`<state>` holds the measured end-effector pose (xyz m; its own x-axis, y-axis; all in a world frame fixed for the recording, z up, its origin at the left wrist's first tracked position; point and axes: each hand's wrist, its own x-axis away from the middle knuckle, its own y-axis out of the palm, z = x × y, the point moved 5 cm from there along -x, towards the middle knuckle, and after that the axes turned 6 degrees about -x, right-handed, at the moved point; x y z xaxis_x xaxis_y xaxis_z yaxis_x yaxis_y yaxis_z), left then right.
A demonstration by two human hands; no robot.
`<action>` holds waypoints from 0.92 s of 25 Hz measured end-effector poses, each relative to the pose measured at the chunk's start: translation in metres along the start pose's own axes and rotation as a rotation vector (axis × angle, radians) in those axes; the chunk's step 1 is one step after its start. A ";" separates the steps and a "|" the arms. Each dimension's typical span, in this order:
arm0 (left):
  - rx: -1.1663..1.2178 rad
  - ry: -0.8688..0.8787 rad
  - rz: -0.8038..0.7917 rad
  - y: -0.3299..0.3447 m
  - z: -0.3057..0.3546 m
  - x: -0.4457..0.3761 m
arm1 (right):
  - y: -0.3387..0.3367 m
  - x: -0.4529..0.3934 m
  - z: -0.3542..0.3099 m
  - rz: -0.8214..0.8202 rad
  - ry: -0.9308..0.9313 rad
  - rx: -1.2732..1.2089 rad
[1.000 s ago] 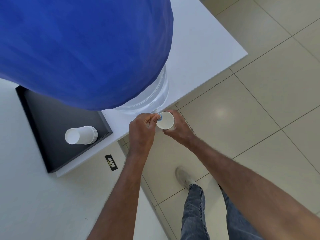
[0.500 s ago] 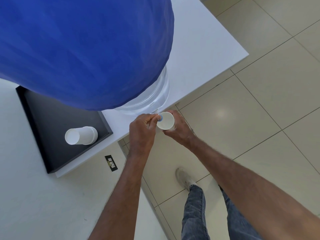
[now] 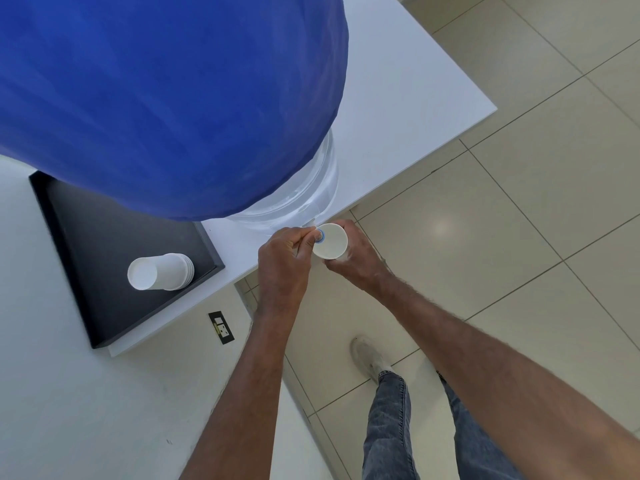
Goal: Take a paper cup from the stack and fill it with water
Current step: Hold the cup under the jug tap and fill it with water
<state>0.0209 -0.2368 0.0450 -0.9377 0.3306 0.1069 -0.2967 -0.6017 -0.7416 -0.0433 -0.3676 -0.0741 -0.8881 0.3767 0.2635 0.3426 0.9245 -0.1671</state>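
My right hand (image 3: 356, 258) grips a white paper cup (image 3: 331, 241), mouth up, just off the front edge of the white counter (image 3: 398, 109). The cup sits directly under the small blue-ringed tap (image 3: 319, 236) of a big water jug (image 3: 166, 98) wrapped in a blue cover. My left hand (image 3: 282, 263) is closed around the tap, fingertips at its blue ring. Whether water lies in the cup I cannot tell. A stack of white paper cups (image 3: 161, 271) lies on its side on a black tray (image 3: 86, 237) to the left.
The jug's clear base (image 3: 311, 188) stands at the counter's front edge. A wall socket (image 3: 221, 328) sits on the wall below the counter. Beige floor tiles (image 3: 519, 202) spread to the right, with my shoe (image 3: 367, 358) and jeans below.
Both hands stay at the tap and the cup stays under it. Only the view has shifted very slightly.
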 end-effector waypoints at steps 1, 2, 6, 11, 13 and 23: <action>-0.007 0.024 0.014 0.000 0.002 0.001 | 0.000 0.000 0.000 -0.003 -0.002 0.001; -0.016 0.047 0.030 0.000 0.004 0.003 | 0.000 0.001 0.000 -0.004 -0.002 0.000; -0.028 0.072 0.070 0.000 0.005 0.006 | 0.000 0.001 0.000 -0.007 -0.011 0.014; -0.069 0.118 0.074 -0.001 0.008 0.011 | -0.001 0.001 -0.002 -0.005 -0.007 0.008; -0.101 0.153 0.068 -0.001 0.009 0.012 | -0.001 0.000 -0.003 -0.008 0.000 -0.010; -0.378 0.314 0.080 0.023 0.005 0.032 | 0.000 -0.002 -0.008 -0.085 0.002 -0.079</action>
<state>-0.0165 -0.2441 0.0346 -0.8379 0.5320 -0.1218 -0.0850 -0.3476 -0.9338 -0.0388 -0.3681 -0.0673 -0.9145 0.2969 0.2750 0.2892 0.9548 -0.0692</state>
